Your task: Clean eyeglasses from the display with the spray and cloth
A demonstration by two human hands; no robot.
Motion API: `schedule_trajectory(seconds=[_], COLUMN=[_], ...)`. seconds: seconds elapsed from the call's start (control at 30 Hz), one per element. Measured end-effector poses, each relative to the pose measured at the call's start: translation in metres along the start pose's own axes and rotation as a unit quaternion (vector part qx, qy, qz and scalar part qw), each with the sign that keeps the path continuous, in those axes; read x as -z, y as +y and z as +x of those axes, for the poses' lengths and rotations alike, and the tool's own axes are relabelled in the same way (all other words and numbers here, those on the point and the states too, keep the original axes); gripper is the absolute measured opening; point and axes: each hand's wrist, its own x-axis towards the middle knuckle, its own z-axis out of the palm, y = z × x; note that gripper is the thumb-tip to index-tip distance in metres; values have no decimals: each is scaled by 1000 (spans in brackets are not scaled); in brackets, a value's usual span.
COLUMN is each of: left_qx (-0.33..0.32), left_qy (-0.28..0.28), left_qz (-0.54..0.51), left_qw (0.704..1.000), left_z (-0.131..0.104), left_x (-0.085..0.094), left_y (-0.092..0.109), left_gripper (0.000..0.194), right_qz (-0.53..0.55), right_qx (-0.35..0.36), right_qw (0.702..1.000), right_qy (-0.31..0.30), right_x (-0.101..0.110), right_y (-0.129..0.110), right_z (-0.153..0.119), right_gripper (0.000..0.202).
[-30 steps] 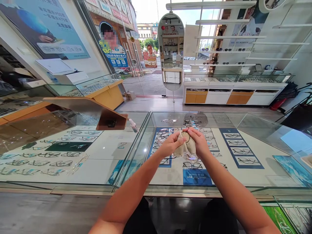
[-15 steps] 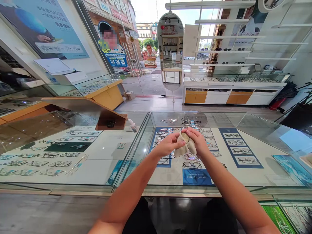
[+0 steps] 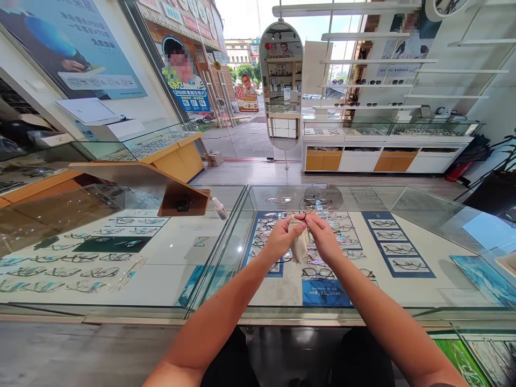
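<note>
My left hand (image 3: pixel 282 236) is closed on a beige cloth (image 3: pixel 299 245), which hangs down between my hands. Close beside it, my right hand (image 3: pixel 321 234) pinches the dark frame of a pair of glasses (image 3: pixel 305 213) at the cloth's top edge. Much of those glasses is hidden by my fingers and the cloth. Both hands are above the glass display case (image 3: pixel 278 293), in which several rows of glasses lie. Under my hands, inside the case, a black-rimmed pair (image 3: pixel 318 273) lies above a blue card (image 3: pixel 325 293).
A small white bottle (image 3: pixel 219 208) stands on the glass at the left, beside a brown wooden stand (image 3: pixel 183 199). An oval mirror (image 3: pixel 281 86) stands beyond the counter. Another tray of glasses (image 3: pixel 390 244) is at the right inside the case.
The cloth has come away from my right fingers and now hangs narrower from my left hand. My right fingers have shifted onto the dark frame, which shows more above the cloth.
</note>
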Motion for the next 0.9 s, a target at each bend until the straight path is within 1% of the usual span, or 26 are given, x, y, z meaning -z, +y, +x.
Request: schedule_trajectory(seconds=[0.1,0.17,0.23,0.3,0.37,0.47,0.63,0.7,0.73,0.77,0.9], left_qx=[7,1,-14,-29,-36,-30,-10,8,11,8,-26], left_qy=[26,40,47,41,19,-26,-112,-129,-121,-100,16], left_qz=[-9,-8,-2,15,40,73,56,46,44,45,51], left_qw=[1000,999,999,999,998,997,992,991,992,994,998], left_z=[0,-1,-1,-1,0,0,-3,-3,-3,-3,-3], left_x=[-1,-3,-4,-4,-2,1,6,6,6,4,-4], left_y=[-1,0,2,4,6,8,9,8,8,7,5], left_gripper=[67,65,64,63,66,67,63,64,65,66,66], right_qz=[-12,-14,-2,26,54,75,95,97,95,91,63], right_qx=[17,23,22,5,-24,-57,-74,-81,-82,-79,-42], right_qw=[999,999,999,999,998,995,992,991,991,991,997], right_qy=[-26,-35,-35,-23,-3,31,44,51,53,54,30], right_x=[-1,0,0,0,-1,0,3,4,4,3,0], right_y=[-4,-6,-7,-7,-8,-10,-13,-13,-12,-11,-8], right_z=[-1,-2,-2,-1,0,2,4,5,5,6,5], right_gripper=[45,42,41,40,39,36,34,34,35,35,34])
